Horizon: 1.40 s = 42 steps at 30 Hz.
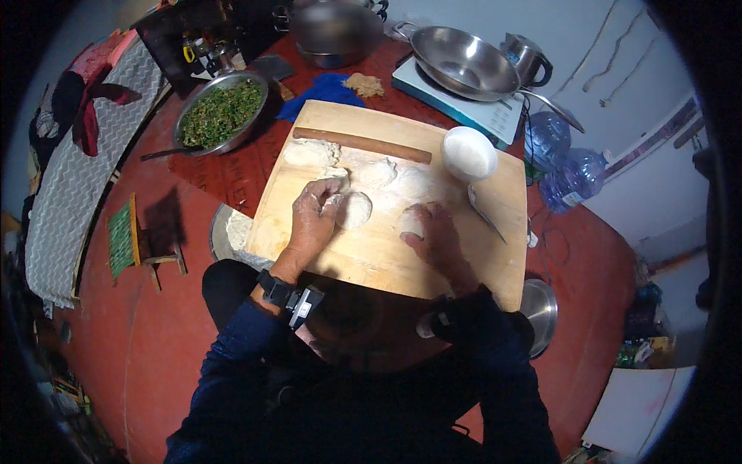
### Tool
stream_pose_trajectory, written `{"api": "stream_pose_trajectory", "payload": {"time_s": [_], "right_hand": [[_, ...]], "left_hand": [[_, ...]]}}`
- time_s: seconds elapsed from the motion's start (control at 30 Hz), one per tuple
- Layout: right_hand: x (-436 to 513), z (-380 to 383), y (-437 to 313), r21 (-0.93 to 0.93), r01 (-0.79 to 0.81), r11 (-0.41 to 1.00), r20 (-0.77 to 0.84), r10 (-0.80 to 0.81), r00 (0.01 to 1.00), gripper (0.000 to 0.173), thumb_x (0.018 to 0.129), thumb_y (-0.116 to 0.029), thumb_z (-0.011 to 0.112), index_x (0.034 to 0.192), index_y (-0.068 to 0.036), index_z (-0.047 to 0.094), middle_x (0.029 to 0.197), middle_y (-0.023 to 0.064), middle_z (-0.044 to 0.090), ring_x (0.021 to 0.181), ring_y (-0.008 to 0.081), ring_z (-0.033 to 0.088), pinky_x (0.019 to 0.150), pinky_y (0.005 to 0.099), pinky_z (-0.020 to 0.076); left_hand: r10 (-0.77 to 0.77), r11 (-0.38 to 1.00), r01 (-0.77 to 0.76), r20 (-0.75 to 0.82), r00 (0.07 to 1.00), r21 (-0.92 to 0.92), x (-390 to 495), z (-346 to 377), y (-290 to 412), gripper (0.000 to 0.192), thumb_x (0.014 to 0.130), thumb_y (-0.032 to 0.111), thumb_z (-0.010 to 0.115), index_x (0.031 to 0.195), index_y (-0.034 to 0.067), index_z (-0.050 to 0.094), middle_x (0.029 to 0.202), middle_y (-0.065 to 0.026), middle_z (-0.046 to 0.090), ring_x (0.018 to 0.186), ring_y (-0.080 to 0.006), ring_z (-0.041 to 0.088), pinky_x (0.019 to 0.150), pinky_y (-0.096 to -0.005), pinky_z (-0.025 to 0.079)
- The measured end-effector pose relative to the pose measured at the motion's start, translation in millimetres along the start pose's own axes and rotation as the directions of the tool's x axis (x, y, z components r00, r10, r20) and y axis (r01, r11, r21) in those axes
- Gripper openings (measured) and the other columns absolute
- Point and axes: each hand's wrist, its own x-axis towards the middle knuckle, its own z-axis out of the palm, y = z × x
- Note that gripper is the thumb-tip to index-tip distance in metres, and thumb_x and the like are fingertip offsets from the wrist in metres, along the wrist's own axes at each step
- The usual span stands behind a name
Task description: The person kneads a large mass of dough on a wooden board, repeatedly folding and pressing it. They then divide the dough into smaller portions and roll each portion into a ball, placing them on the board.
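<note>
Flour-dusted, my left hand (316,206) has its fingers curled in beside a flat round of dough (355,210); whether a bit of dough sits between thumb and fingers is hard to tell. My right hand (432,232) cups a small dough ball (411,221) against the wooden board (359,258). Beyond the hands lie a larger dough lump (311,153), a rough dough piece (377,173) and a floury dough round (415,182). A wooden rolling pin (362,145) rests behind them. At the right are a white bowl (469,153) and a knife (487,214).
A metal basin of chopped green filling (222,113) stands back left. Back right, a steel pan (464,61) sits on an induction cooker (493,119), near large plastic bottles (571,180). A flour basin (235,229) is partly under the board; a small stool (139,240) stands left.
</note>
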Motion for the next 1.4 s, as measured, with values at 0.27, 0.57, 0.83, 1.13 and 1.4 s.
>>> {"api": "stream_pose_trajectory", "payload": {"time_s": [0.27, 0.57, 0.83, 1.13, 1.4], "right_hand": [[19, 11, -2, 0.091, -0.025, 0.995, 0.109, 0.015, 0.994, 0.033, 0.088, -0.029, 0.065, 0.105, 0.0, 0.063, 0.107, 0.0243, 0.063, 0.102, 0.044, 0.058, 0.087, 0.049, 0.0489], [96, -64, 97, -0.094, -0.218, 0.971, -0.215, 0.194, 0.957, 0.025, 0.078, -0.018, 0.069, 0.098, -0.003, 0.069, 0.092, 0.0192, 0.067, 0.085, 0.0376, 0.066, 0.077, 0.0464, 0.0533], [120, -55, 130, -0.223, -0.215, 0.951, 0.165, 0.254, 0.953, 0.015, 0.075, -0.01, 0.064, 0.086, -0.008, 0.074, 0.088, 0.0214, 0.069, 0.087, 0.0417, 0.067, 0.082, 0.0481, 0.054], [128, -61, 100, -0.287, -0.018, 0.958, 0.063, 0.037, 0.997, 0.016, 0.08, -0.01, 0.063, 0.091, -0.002, 0.072, 0.091, 0.0215, 0.07, 0.086, 0.039, 0.068, 0.08, 0.0458, 0.0543], [46, -35, 43, 0.46, -0.329, 0.825, 0.354, 0.169, 0.92, 0.025, 0.087, -0.023, 0.063, 0.087, 0.001, 0.068, 0.087, 0.0197, 0.069, 0.076, 0.0382, 0.066, 0.072, 0.045, 0.0517]], "left_hand": [[0.146, 0.989, -0.149, 0.328, 0.933, -0.017, -34, 46, 20, 0.053, 0.084, 0.007, 0.072, 0.134, 0.004, 0.053, 0.128, -0.0213, 0.056, 0.115, -0.0369, 0.056, 0.101, -0.0415, 0.046], [0.116, 0.964, -0.179, 0.297, 0.948, 0.197, -32, 92, 30, 0.069, 0.068, 0.001, 0.08, 0.131, 0.003, 0.051, 0.114, -0.0209, 0.058, 0.108, -0.0405, 0.053, 0.095, -0.0469, 0.043], [0.124, 0.992, -0.117, 0.18, 0.976, -0.051, -41, 84, 5, 0.045, 0.079, -0.005, 0.07, 0.122, 0.006, 0.06, 0.117, -0.0153, 0.06, 0.105, -0.0268, 0.059, 0.089, -0.0339, 0.05], [-0.141, 0.933, 0.196, 0.195, 0.971, -0.302, -52, 57, -4, 0.027, 0.09, -0.008, 0.059, 0.116, -0.001, 0.059, 0.108, -0.007, 0.067, 0.1, -0.0132, 0.062, 0.09, -0.0279, 0.05], [-0.085, 0.921, 0.167, 0.237, 0.968, -0.351, -50, 82, 1, 0.03, 0.085, -0.003, 0.068, 0.114, 0.004, 0.062, 0.103, -0.0056, 0.065, 0.092, -0.0145, 0.06, 0.084, -0.0287, 0.051]]}}
